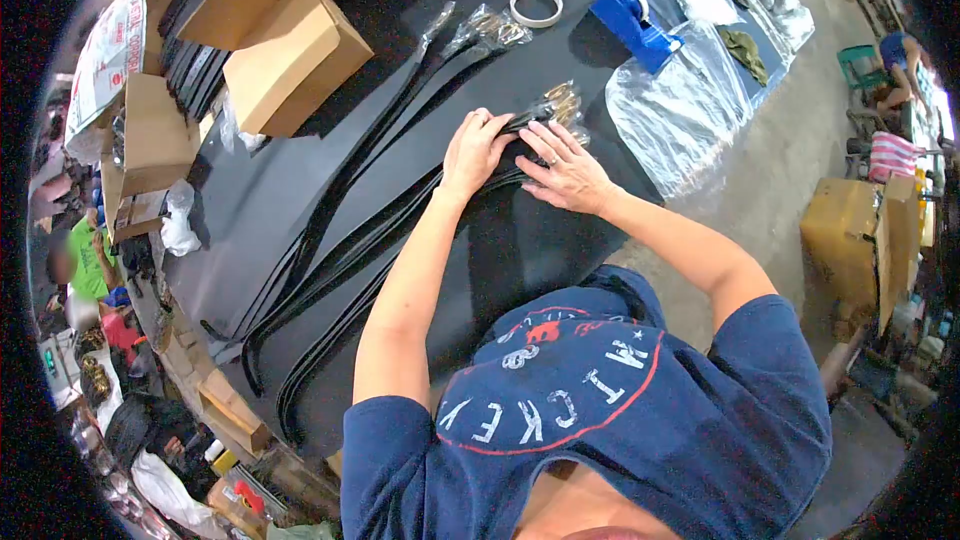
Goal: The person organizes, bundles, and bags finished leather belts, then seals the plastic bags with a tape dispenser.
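left hand curled around a bundle of long black straps on the dark table, right hand loosely spread, fingertips touching it, gold-coloured ends beyond, straps trailing in curves

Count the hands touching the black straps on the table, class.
2. The left hand and right hand are side by side near one end of the black straps, the right nearer the gold-coloured fittings. No hidden ones are apparent.
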Motion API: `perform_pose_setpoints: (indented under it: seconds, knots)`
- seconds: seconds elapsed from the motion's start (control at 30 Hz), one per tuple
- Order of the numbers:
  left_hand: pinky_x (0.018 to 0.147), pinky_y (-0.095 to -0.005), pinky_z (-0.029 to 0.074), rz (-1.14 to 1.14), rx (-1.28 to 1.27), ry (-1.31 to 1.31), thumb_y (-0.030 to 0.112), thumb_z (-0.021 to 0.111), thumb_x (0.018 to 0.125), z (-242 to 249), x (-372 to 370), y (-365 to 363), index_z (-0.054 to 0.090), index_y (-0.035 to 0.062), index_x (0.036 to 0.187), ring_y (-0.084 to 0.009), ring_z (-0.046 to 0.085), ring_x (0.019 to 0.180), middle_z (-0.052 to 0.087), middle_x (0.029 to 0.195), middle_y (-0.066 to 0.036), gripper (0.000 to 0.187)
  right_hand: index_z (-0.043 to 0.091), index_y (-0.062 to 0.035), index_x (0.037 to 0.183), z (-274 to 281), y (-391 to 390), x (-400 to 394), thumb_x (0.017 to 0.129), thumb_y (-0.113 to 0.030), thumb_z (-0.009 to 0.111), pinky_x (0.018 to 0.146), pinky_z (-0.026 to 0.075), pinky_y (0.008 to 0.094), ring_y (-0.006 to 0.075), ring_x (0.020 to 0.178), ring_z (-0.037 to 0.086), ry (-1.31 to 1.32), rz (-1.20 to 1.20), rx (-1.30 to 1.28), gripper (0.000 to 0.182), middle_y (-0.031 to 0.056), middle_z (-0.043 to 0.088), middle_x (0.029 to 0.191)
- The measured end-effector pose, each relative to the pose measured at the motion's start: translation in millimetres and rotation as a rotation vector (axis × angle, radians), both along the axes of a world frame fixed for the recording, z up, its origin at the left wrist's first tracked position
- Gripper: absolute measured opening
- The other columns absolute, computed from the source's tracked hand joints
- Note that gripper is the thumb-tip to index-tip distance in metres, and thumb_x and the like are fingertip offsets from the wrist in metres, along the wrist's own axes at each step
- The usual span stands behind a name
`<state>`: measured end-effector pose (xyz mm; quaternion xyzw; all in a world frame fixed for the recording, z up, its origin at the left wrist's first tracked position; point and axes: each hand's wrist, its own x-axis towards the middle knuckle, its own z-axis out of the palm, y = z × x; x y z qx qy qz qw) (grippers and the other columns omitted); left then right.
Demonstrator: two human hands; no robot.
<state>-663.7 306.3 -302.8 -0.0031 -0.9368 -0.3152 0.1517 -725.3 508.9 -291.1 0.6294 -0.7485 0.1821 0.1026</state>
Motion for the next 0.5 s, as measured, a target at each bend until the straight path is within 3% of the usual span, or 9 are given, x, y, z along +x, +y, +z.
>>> perform_pose_setpoints:
  seconds: [0.07,0.2,0.3,0.37,0.43,0.5]
  knots:
    - [0.078,-0.0414,0.050,0.062,0.023,0.043,0.017,0.072,0.080,-2,-1,2,0.068,0.0046,0.098,-0.0314,0.059,0.088,0.058,0.085,-0.011,0.022,0.061,-0.0110,0.114,1,-1,0,0.084,-0.037,0.066,0.116,0.025,0.0500,0.0348,0.137,0.035,-0.008,0.006,0.049,0.040,0.0178,0.046,0.137]
    - [0.075,-0.0395,0.049,0.071,0.039,0.062,0.021,0.078,0.076,-7,-5,-6,0.067,0.0024,0.091,-0.0332,0.060,0.083,0.059,0.083,-0.014,0.027,0.060,-0.0121,0.113,0,-1,2,0.083,-0.036,0.066,0.116,0.024,0.0503,0.0365,0.138,0.034,-0.037,-0.033,0.006,0.039,0.0200,0.043,0.140]
    - [0.073,-0.0391,0.049,0.074,0.056,-0.093,0.023,0.079,0.075,-4,-8,-9,0.066,0.0017,0.092,-0.0342,0.060,0.082,0.060,0.085,-0.014,0.030,0.060,-0.0130,0.115,12,-2,6,0.083,-0.036,0.067,0.116,0.024,0.0507,0.0383,0.139,0.032,-0.082,-0.106,0.041,0.040,0.0206,0.042,0.141]
    - [0.074,-0.0403,0.050,0.059,0.052,-0.092,0.026,0.077,0.078,-3,-8,-12,0.066,0.0007,0.090,-0.0344,0.061,0.083,0.062,0.087,-0.017,0.030,0.059,-0.0147,0.117,8,-1,7,0.085,-0.038,0.064,0.112,0.028,0.0504,0.0388,0.136,0.034,-0.085,-0.118,0.044,0.040,0.0214,0.041,0.142]
    - [0.074,-0.0386,0.049,0.009,0.250,-0.068,0.024,0.072,0.084,-4,-11,-16,0.067,0.0004,0.097,-0.0319,0.062,0.083,0.063,0.087,-0.016,0.027,0.058,-0.0163,0.119,0,1,9,0.088,-0.039,0.061,0.106,0.034,0.0498,0.0375,0.132,0.039,-0.046,-0.134,0.075,0.039,0.0214,0.043,0.140]
    - [0.073,-0.0362,0.048,-0.010,0.277,-0.081,0.020,0.067,0.089,-1,-11,-17,0.067,0.0005,0.103,-0.0284,0.061,0.081,0.062,0.087,-0.014,0.024,0.057,-0.0174,0.120,-4,2,10,0.090,-0.041,0.058,0.102,0.035,0.0497,0.0364,0.128,0.041,-0.019,-0.134,0.055,0.038,0.0208,0.045,0.137]
